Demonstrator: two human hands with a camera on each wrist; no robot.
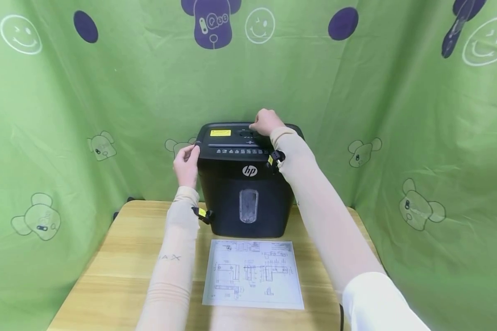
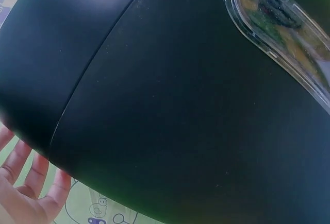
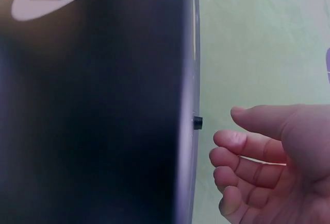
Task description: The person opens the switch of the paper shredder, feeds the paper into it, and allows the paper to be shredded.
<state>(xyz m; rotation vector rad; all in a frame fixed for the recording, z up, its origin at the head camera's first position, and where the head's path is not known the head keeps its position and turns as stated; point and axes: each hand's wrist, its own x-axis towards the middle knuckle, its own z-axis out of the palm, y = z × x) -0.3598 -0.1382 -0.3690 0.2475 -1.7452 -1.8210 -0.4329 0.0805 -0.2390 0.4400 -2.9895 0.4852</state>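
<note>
A black HP paper shredder (image 1: 223,197) stands upright at the back of the wooden table. My left hand (image 1: 186,165) rests against its upper left side, thumb at the front top corner; in the left wrist view the fingers (image 2: 36,175) touch the side with their tips. Over the right part of the shredder's top is my right hand (image 1: 267,122), close to the controls. The right wrist view shows its fingers loosely bent, holding nothing, a short gap away from a small black knob (image 3: 198,123) that sticks up from the top.
A printed sheet with technical drawings (image 1: 252,274) lies on the wooden table (image 1: 128,257) in front of the shredder. The shredder's front has a clear window (image 1: 248,206), and a yellow label (image 1: 220,133) is on its top. Green patterned cloth (image 1: 149,82) hangs behind and at both sides.
</note>
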